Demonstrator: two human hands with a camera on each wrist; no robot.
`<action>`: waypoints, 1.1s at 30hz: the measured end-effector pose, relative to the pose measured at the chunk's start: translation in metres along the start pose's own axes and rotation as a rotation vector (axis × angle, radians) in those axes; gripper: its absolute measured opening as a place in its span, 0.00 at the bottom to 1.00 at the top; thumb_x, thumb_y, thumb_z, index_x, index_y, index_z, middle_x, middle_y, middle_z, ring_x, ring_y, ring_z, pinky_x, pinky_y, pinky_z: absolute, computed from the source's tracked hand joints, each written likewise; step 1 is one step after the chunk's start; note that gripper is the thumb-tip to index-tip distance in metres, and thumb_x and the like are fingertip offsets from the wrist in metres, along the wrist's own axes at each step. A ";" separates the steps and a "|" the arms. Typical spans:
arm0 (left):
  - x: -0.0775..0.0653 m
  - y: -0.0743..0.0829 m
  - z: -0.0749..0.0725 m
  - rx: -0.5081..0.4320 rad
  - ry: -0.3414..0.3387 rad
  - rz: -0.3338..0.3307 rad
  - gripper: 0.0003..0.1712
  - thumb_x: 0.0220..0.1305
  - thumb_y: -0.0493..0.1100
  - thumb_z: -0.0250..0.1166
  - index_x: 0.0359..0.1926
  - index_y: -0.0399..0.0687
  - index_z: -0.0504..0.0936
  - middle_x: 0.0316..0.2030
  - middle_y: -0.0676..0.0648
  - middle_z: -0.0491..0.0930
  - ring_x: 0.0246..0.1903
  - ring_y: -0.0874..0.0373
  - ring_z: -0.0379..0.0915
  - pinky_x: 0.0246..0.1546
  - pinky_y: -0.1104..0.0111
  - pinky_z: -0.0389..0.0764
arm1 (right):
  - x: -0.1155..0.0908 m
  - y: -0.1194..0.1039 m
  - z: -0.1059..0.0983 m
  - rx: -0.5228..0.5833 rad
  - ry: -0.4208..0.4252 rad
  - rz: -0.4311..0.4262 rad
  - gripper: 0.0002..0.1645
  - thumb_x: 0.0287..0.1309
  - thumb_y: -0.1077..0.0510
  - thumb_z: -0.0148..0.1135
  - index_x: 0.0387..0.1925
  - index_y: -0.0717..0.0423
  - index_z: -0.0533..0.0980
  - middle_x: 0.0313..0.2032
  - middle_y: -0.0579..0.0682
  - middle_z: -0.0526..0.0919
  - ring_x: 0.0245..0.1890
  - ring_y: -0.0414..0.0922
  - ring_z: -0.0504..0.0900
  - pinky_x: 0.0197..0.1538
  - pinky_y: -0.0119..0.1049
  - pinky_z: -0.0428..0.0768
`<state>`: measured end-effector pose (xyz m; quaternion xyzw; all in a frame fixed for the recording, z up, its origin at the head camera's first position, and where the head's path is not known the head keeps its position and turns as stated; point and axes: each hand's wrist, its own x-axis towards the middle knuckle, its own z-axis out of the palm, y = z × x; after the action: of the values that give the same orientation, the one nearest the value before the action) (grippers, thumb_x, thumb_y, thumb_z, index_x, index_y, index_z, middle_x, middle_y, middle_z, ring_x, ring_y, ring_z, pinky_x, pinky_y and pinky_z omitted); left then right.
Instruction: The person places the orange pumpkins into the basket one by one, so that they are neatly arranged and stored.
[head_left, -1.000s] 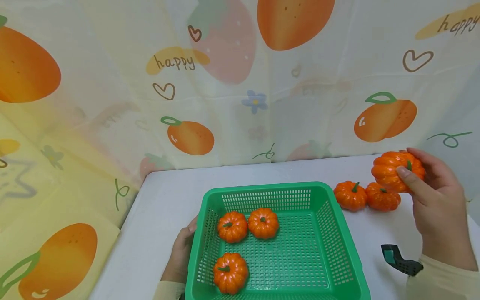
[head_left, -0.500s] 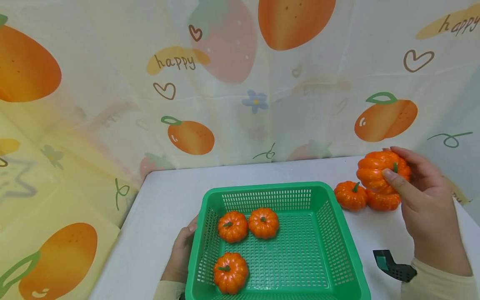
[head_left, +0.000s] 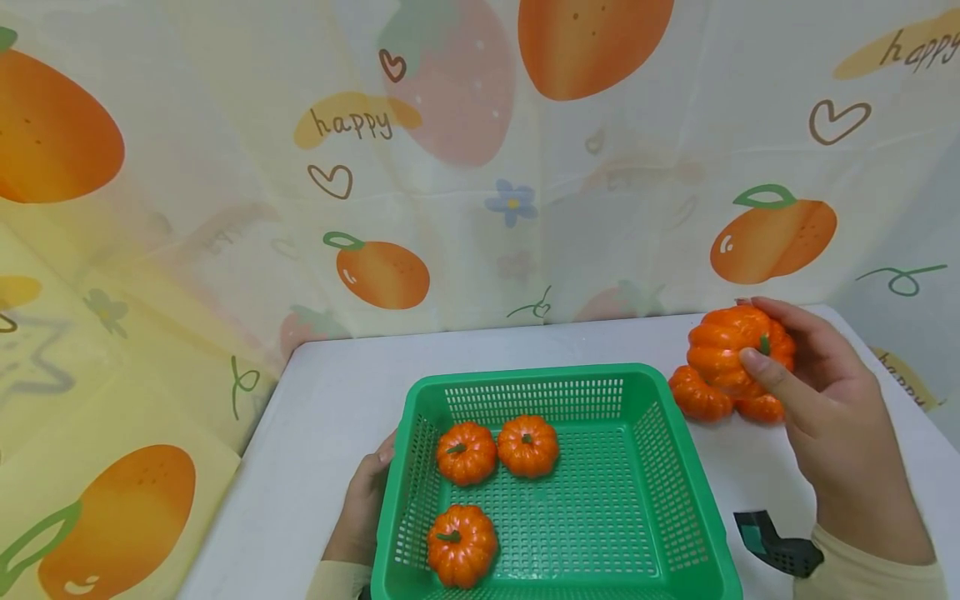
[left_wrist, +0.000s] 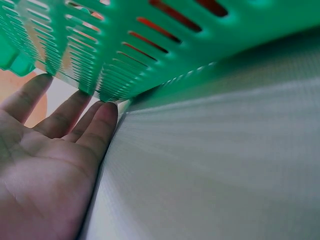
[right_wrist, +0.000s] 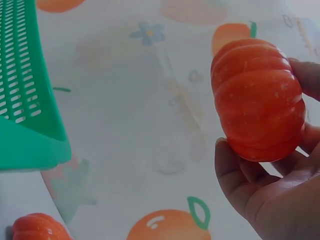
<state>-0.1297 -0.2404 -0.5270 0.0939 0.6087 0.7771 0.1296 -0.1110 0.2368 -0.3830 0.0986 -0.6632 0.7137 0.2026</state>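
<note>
My right hand [head_left: 843, 433] grips a small orange pumpkin [head_left: 720, 350] with a green stem, thumb across its near face. In the right wrist view the ribbed pumpkin [right_wrist: 257, 100] is raised in front of the backdrop, fingers curled around it. A green plastic basket [head_left: 525, 373] stands on the table with three orange pumpkins [head_left: 528, 447] inside, toward its left. Along the basket's left outer wall lies my left hand [head_left: 360, 504]. The left wrist view shows the hand's fingers [left_wrist: 62, 117] fairly straight, fingertips right at the slotted wall [left_wrist: 165, 45].
Two more pumpkins [head_left: 699, 396] sit on the white table [head_left: 345, 400] beyond the basket's right side, partly hidden by the held one. A patterned fruit-print cloth [head_left: 600, 233] hangs behind the table. A black strap end [head_left: 776, 546] sticks out from the right sleeve.
My right hand has moved left with the pumpkin, closer to the basket, now covering part of the two pumpkins on the table. The left hand and basket have stayed put.
</note>
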 end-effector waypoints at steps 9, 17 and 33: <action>-0.001 -0.001 0.000 0.003 0.033 -0.009 0.41 0.77 0.53 0.40 0.87 0.51 0.57 0.81 0.35 0.59 0.78 0.34 0.58 0.67 0.47 0.72 | -0.006 -0.008 0.013 0.009 -0.126 0.006 0.33 0.77 0.76 0.56 0.78 0.63 0.68 0.72 0.65 0.68 0.66 0.55 0.72 0.58 0.31 0.82; -0.001 -0.004 -0.001 0.035 0.050 0.008 0.40 0.78 0.52 0.40 0.87 0.49 0.56 0.80 0.35 0.62 0.77 0.36 0.61 0.66 0.49 0.75 | -0.010 -0.005 0.023 0.056 -0.243 -0.041 0.35 0.74 0.81 0.53 0.78 0.67 0.66 0.69 0.66 0.70 0.62 0.55 0.75 0.53 0.34 0.86; 0.001 -0.007 -0.003 0.040 0.040 0.047 0.40 0.78 0.52 0.41 0.87 0.49 0.57 0.79 0.34 0.64 0.75 0.36 0.64 0.65 0.47 0.76 | -0.013 -0.003 0.043 0.053 -0.369 -0.013 0.36 0.72 0.82 0.53 0.78 0.70 0.63 0.68 0.69 0.70 0.61 0.55 0.78 0.57 0.39 0.85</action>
<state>-0.1305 -0.2412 -0.5343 0.0953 0.6240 0.7694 0.0973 -0.1040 0.1929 -0.3816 0.2372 -0.6695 0.6994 0.0795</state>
